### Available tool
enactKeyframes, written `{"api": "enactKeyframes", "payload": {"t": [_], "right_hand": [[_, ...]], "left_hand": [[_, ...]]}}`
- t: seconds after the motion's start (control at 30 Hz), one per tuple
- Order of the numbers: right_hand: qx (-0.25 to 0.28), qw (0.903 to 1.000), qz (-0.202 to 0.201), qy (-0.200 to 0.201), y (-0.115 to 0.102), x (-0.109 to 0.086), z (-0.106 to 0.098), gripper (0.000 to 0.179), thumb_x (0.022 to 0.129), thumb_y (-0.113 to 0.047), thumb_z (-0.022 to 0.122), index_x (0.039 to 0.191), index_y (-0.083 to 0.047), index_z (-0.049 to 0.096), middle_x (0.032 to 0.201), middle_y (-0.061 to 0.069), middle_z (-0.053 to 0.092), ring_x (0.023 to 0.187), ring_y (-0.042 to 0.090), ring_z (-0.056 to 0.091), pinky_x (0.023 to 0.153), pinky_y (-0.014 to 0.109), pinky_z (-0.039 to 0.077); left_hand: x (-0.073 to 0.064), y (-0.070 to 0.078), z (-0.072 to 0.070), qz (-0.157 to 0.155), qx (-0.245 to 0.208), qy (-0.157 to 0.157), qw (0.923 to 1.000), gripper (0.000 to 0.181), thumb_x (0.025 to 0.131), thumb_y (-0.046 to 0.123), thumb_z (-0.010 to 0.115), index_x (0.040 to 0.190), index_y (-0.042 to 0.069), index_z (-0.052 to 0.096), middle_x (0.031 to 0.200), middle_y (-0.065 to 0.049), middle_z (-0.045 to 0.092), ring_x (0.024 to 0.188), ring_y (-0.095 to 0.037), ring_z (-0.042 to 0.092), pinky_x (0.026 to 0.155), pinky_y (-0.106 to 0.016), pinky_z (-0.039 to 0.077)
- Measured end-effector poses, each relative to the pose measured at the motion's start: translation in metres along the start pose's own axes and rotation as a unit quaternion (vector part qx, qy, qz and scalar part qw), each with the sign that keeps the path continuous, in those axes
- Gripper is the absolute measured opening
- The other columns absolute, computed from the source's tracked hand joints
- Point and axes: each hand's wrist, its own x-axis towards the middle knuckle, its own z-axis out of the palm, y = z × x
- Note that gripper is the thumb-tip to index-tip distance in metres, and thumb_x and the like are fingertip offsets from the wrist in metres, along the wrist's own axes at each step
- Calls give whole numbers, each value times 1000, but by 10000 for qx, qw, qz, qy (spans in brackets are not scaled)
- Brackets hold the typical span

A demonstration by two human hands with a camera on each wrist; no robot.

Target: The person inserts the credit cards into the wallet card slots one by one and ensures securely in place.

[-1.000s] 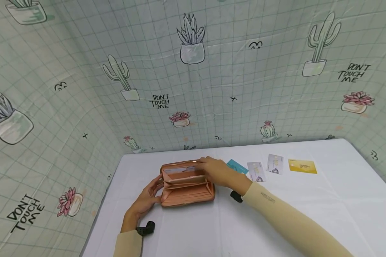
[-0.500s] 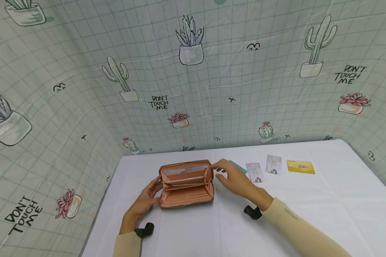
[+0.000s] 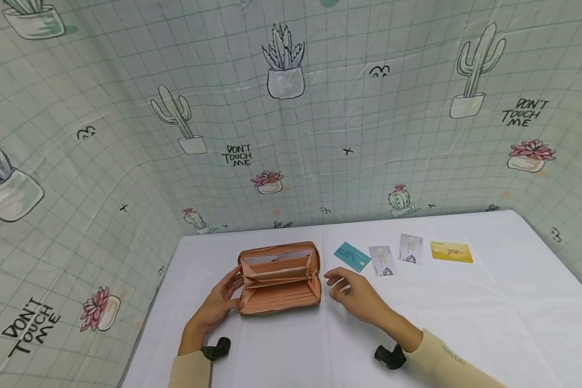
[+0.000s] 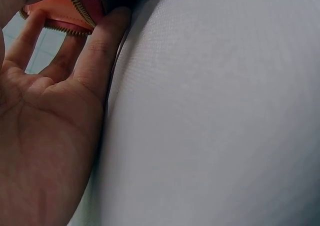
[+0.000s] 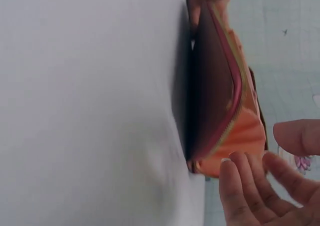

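An orange-brown zip-around wallet (image 3: 280, 277) stands unzipped and spread wide on the white table. Whitish cards or slips (image 3: 277, 257) show in its rear slot. My left hand (image 3: 219, 302) grips the wallet's left edge, thumb at the front corner and fingers at the back. In the left wrist view, those fingers (image 4: 97, 51) meet the brass-toothed zipper edge. Just off the wallet's right side, my right hand (image 3: 361, 296) hovers with loosely bent fingers and holds nothing. The right wrist view has its thumb and fingertips (image 5: 230, 171) apart, near the wallet's side.
Right of the wallet lie a teal card (image 3: 352, 256), two silver-grey cards (image 3: 382, 261) (image 3: 410, 249) and a yellow card (image 3: 451, 251). A cactus-print cloth (image 3: 320, 108) rises behind and beside the white table (image 3: 291, 350). Each wrist wears a black camera (image 3: 390, 357).
My right hand has come out of the wallet's upper right part and drawn back right and toward me. The teal card now shows whole. My left hand keeps its grip.
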Motion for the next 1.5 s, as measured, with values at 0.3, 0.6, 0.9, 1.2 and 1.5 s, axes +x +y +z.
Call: {"api": "enactKeyframes", "payload": {"t": [0.3,0.6,0.9,1.2,1.5], "right_hand": [[1953,9725,1231,-296,-2,-8,15,49,98,-2,63,140,16,47,118,24,64,100,32,71,83,36,62],[2823,9392,1956,40,0,-4,30,49,101,-2,62,143,16,42,115,20,65,96,22,73,86,36,61],[3349,9139,2268,345,-2,1,36,45,103,5,56,144,16,40,113,20,64,94,20,72,87,33,61],[3671,8947,2476,584,-3,7,36,45,102,6,57,142,15,39,110,18,63,90,19,72,83,34,62],[3673,8866,2709,746,-1,12,37,48,99,9,57,143,18,40,110,22,64,87,18,71,81,35,63]], "left_hand": [[-1,1,2,90,28,40,9999,102,83,-14,70,169,2,17,168,-27,22,140,-4,42,107,-16,40],[-4,2,1,33,65,30,10000,98,90,-9,73,169,4,17,172,-23,18,134,5,42,108,-15,38],[-5,6,2,32,117,57,9999,98,88,-9,74,169,5,19,168,-24,25,133,5,45,108,-17,39],[-10,17,5,122,471,204,9986,77,99,-1,66,166,2,27,164,-28,34,139,-11,46,110,-17,40],[-3,32,17,328,397,840,9951,50,108,5,55,150,-1,28,167,-25,32,155,-37,31,108,-16,40]]}}
